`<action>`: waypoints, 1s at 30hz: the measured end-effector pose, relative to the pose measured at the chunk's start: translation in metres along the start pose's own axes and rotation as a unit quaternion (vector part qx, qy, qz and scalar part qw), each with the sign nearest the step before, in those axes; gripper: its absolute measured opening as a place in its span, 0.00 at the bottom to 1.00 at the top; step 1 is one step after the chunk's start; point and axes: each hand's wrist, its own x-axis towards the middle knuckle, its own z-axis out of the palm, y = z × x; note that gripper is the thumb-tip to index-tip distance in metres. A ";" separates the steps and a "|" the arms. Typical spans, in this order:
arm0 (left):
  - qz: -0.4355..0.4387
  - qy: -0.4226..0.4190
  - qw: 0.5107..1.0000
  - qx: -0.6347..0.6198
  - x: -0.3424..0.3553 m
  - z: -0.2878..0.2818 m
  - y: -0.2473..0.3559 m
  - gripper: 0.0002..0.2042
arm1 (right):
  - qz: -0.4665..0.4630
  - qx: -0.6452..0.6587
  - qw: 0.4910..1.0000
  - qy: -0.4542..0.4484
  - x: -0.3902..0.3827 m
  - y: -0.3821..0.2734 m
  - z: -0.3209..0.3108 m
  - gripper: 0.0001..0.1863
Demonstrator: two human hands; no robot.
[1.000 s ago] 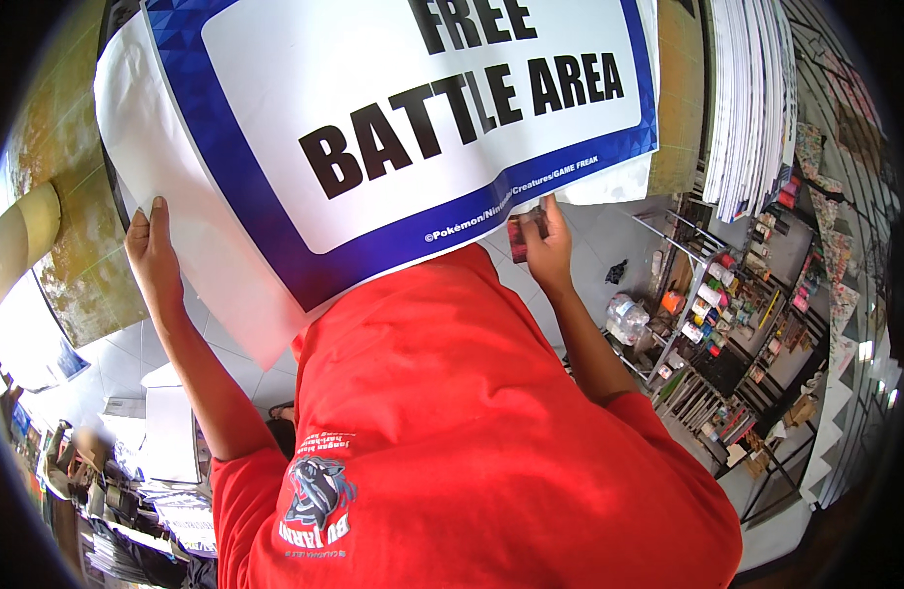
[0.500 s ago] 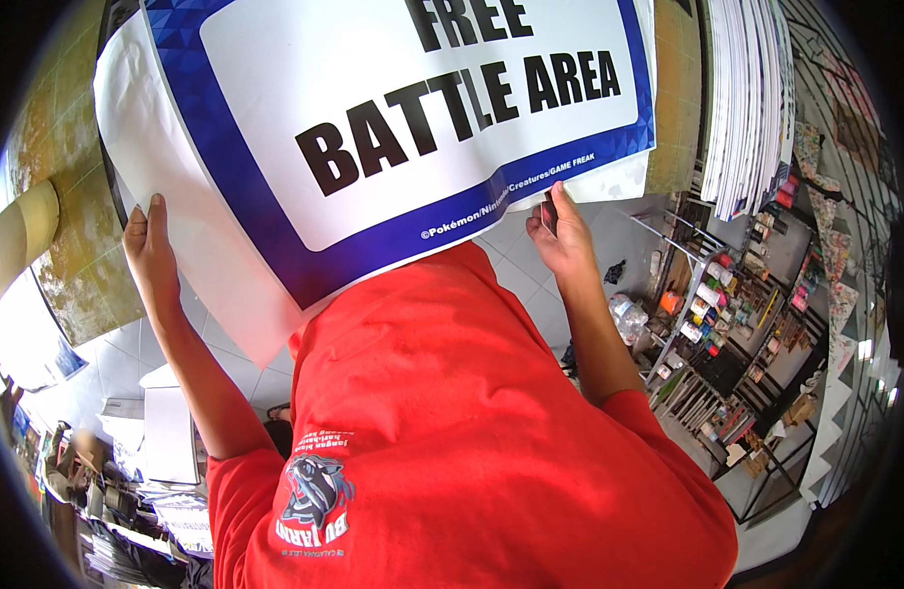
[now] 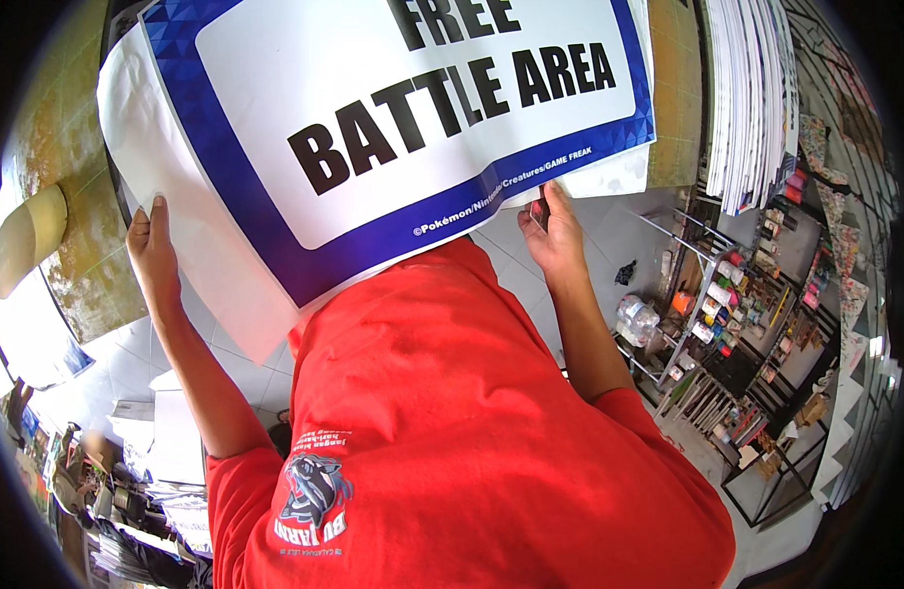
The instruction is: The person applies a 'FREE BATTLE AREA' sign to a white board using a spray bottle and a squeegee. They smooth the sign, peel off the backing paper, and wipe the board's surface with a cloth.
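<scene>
hands: two, left hand [image 3: 156,260] and right hand [image 3: 558,238]
bare forearms [image 3: 203,381]: two
blue-bordered posters [image 3: 413,128]: one
red shirts [image 3: 501,422]: one
shirt emblems [image 3: 313,489]: one
small containers [image 3: 717,293]: many, too small to count

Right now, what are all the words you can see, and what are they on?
I won't copy the words, but here's where they are:
Blue-bordered sheet: big black capitals on its white middle, readable.
Its lower blue border: small white lettering, readable.
Red shirt: upside-down lettering around an animal picture, partly too small.
Small containers at right: labels too small.
</scene>
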 end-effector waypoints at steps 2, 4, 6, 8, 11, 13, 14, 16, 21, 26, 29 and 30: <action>0.006 0.008 1.000 0.024 -0.002 0.001 0.005 0.12 | 0.006 0.000 1.000 -0.005 0.001 0.000 0.000 0.10; 0.011 0.012 0.999 0.031 -0.004 0.003 0.007 0.12 | 0.008 -0.002 1.000 -0.011 0.001 -0.001 -0.001 0.10; 0.014 0.015 1.000 0.022 -0.004 0.004 0.006 0.12 | 0.008 -0.007 1.000 -0.021 0.002 -0.002 -0.002 0.11; 0.011 0.017 1.000 0.019 -0.005 0.005 0.009 0.12 | 0.005 -0.009 1.000 -0.018 0.002 -0.002 -0.003 0.11; 0.007 0.018 0.999 0.042 -0.003 0.001 0.005 0.13 | 0.000 -0.010 1.000 0.000 0.000 0.000 -0.001 0.11; 0.010 0.022 0.999 0.038 -0.004 0.003 0.007 0.13 | -0.008 -0.018 1.000 0.013 -0.006 -0.003 0.006 0.09; 0.014 0.028 0.999 0.023 -0.007 0.006 0.011 0.13 | -0.012 -0.026 0.999 0.018 -0.011 -0.004 0.011 0.07; 0.021 0.033 0.999 0.015 -0.008 0.010 0.015 0.13 | -0.020 -0.032 0.999 0.019 -0.017 -0.007 0.015 0.06; 0.025 0.025 0.997 0.064 -0.007 0.004 0.010 0.14 | -0.028 0.003 0.999 -0.045 -0.017 -0.007 0.007 0.14; 0.044 0.011 0.995 0.089 -0.004 0.002 0.008 0.15 | -0.034 -0.089 0.995 0.009 -0.019 -0.015 0.023 0.15; 0.048 -0.010 0.995 0.087 -0.002 0.000 0.010 0.15 | -0.058 -0.115 0.991 0.019 -0.019 -0.016 0.029 0.14; 0.048 -0.022 0.995 0.083 0.000 -0.002 0.006 0.14 | -0.066 -0.116 0.991 0.019 -0.018 -0.014 0.030 0.13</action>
